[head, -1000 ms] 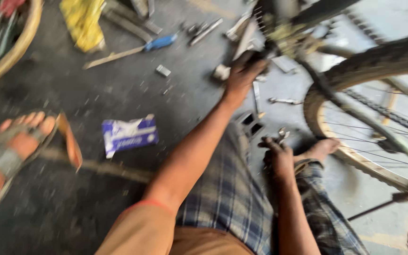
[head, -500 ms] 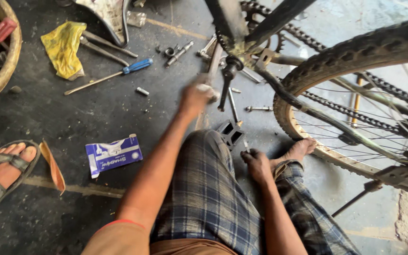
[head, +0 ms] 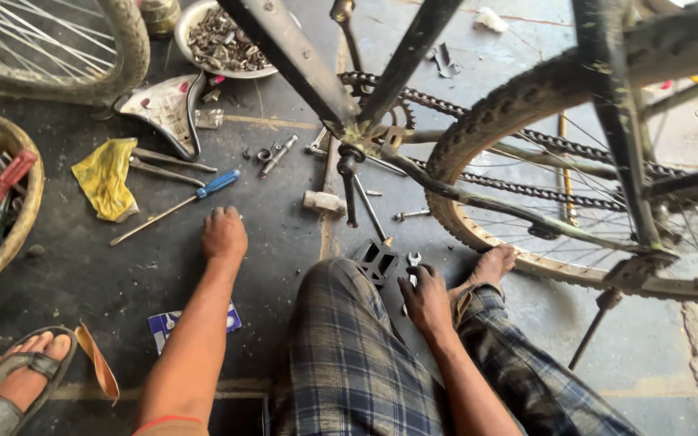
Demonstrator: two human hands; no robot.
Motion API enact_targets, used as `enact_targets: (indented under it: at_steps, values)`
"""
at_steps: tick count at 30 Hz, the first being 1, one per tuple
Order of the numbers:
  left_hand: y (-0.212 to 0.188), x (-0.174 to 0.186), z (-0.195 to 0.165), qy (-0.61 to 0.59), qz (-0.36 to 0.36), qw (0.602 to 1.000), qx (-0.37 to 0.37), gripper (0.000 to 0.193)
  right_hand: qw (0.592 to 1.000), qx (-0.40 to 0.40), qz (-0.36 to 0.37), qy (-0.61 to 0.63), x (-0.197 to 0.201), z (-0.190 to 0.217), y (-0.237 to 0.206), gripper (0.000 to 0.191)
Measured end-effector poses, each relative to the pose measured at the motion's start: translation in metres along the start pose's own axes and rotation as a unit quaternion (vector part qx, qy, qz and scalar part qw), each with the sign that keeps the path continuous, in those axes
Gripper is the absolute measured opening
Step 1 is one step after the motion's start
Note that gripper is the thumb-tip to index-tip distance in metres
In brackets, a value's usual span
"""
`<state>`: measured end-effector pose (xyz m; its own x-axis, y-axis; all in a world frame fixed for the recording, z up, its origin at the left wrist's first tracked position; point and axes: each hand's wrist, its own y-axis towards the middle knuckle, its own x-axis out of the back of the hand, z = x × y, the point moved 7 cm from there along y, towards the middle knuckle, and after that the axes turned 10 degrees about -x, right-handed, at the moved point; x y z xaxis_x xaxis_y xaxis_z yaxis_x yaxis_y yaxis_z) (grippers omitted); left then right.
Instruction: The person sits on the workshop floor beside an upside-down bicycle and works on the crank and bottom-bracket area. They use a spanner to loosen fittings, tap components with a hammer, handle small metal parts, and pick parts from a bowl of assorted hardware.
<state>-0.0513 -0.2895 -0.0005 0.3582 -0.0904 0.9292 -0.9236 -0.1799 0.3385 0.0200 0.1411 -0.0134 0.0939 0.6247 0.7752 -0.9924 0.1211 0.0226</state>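
Note:
My left hand [head: 224, 234] lies palm down on the dark floor and holds nothing. It is just below a blue-handled screwdriver [head: 203, 192]. My right hand [head: 426, 300] is curled beside my knee, next to a black pedal [head: 376, 260]. The head of a small metal spanner [head: 414, 259] sticks out above its fingers. An upturned bicycle stands ahead, its crank arm [head: 350, 184] hanging from the frame joint. A hammer [head: 322, 202] lies under the crank. The chain [head: 527, 192] runs to the rear wheel [head: 519, 113] on the right.
A yellow cloth [head: 107, 178], pliers [head: 167, 160] and a saddle [head: 163, 109] lie at the left. A bowl of small metal parts [head: 191, 16] sits at the back. A basket of tools [head: 30, 218] is far left. Another person's sandalled foot [head: 10, 379] is bottom left, and a blue packet [head: 163, 324] lies by my arm.
My left hand has come away from the crank and dropped down and left onto the floor. My right hand has stayed by the pedal. The view has steadied.

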Motion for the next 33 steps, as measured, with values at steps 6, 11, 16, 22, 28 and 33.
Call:
enact_targets:
  at_steps: [6,11,16,22,28,33]
  values:
    - [-0.037,0.027,-0.1,-0.54,0.095,0.834,0.055,0.025,0.946,0.011,0.124,0.299,0.024,0.086,-0.022,0.034]
    - [-0.086,0.098,-0.214,-0.63,0.165,0.748,-0.13,0.034,0.895,-0.027,0.151,0.419,0.041,0.104,-0.031,0.032]
    - [-0.093,0.11,-0.249,-0.607,0.222,0.759,-0.088,0.016,0.894,-0.097,0.178,0.4,0.059,0.082,-0.029,0.03]
    - [-0.081,0.118,-0.25,-0.589,0.014,0.8,-0.114,0.014,0.838,0.009,0.138,0.528,0.071,0.095,-0.025,0.019]
    - [-0.085,0.082,-0.246,-0.613,0.124,0.78,0.032,0.014,0.925,-0.014,0.106,0.364,0.075,0.092,-0.025,0.018]
    - [-0.1,0.069,-0.26,-0.823,0.168,0.531,0.11,0.013,0.931,-0.055,0.055,0.357,0.076,0.088,-0.025,0.018]
